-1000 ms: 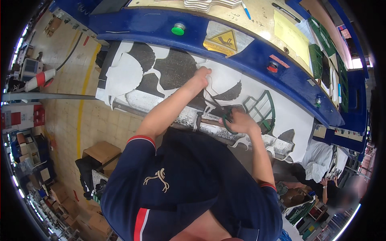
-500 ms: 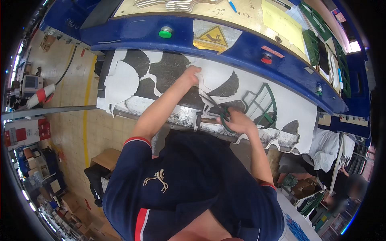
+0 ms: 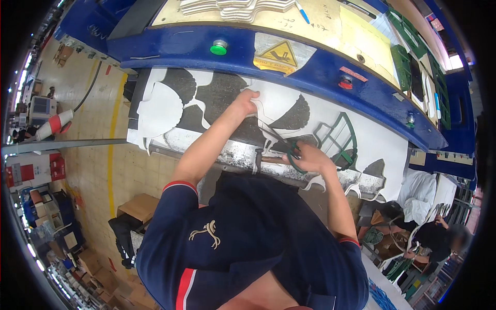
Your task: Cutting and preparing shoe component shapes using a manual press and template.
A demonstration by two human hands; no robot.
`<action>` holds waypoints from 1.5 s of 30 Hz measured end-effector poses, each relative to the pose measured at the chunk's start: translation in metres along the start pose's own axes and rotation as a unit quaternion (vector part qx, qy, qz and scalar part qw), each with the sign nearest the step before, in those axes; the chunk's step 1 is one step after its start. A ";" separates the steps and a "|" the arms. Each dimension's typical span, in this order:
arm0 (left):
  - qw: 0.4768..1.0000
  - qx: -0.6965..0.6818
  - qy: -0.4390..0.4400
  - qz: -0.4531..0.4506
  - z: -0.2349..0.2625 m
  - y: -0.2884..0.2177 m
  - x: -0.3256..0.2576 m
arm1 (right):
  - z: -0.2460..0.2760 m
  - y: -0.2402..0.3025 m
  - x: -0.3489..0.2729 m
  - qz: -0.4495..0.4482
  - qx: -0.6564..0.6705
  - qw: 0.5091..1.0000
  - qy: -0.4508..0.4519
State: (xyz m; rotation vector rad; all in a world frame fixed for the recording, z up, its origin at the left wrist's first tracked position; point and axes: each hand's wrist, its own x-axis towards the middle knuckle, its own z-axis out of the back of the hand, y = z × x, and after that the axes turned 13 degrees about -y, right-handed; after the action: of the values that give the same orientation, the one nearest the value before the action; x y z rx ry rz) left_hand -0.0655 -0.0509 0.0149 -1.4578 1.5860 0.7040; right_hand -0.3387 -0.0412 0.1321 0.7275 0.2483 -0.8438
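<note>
A white sheet [image 3: 281, 95] with curved cut-outs lies over the dark work surface. My left hand [image 3: 248, 102] is closed on a narrow strip of it, thumb on top. In my right hand [image 3: 312, 157] is a pair of scissors [image 3: 276, 135], its dark handles around my fingers. The blades point up and left toward the strip, at the sheet's cut edge below my left hand. A hammer [image 3: 258, 159] with a wooden handle lies just left of my right hand. To the right, a green cutting die [image 3: 338, 137] rests on the sheet.
A blue machine beam [image 3: 181, 44] with a green button [image 3: 219, 47], a red button [image 3: 345, 81] and a yellow warning label [image 3: 281, 56] spans the far side. White cut pieces [image 3: 235, 8] are stacked on top. Another person [image 3: 434, 240] is at the far right.
The scissors blades look closer together than before. Both hands keep their hold, and the whole view has shifted slightly.
</note>
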 end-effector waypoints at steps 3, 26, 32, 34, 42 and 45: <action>1.000 0.018 -0.017 -0.001 -0.015 0.004 -0.016 | -0.003 0.001 0.009 -0.023 0.021 0.999 0.006; 0.998 0.045 0.010 -0.039 0.000 0.011 0.043 | -0.021 -0.068 0.025 0.093 0.191 0.977 0.036; 0.994 0.045 -0.043 -0.090 -0.002 0.027 0.069 | -0.019 -0.064 0.022 0.051 0.203 0.976 0.060; 0.992 0.045 -0.036 -0.112 0.004 0.030 0.079 | -0.018 -0.060 0.018 0.053 0.188 0.980 0.047; 0.993 0.051 -0.021 -0.108 0.001 0.031 0.098 | -0.030 -0.065 0.015 0.029 0.131 0.989 -0.056; 0.993 0.027 -0.011 -0.115 0.000 0.026 0.093 | -0.028 -0.056 0.003 -0.002 0.133 0.989 -0.056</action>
State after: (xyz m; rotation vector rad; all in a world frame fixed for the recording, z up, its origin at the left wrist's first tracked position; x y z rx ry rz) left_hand -0.0873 -0.0933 -0.0685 -1.5565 1.3826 0.5367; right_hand -0.3767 -0.0489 0.0828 0.9252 0.0355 -0.9289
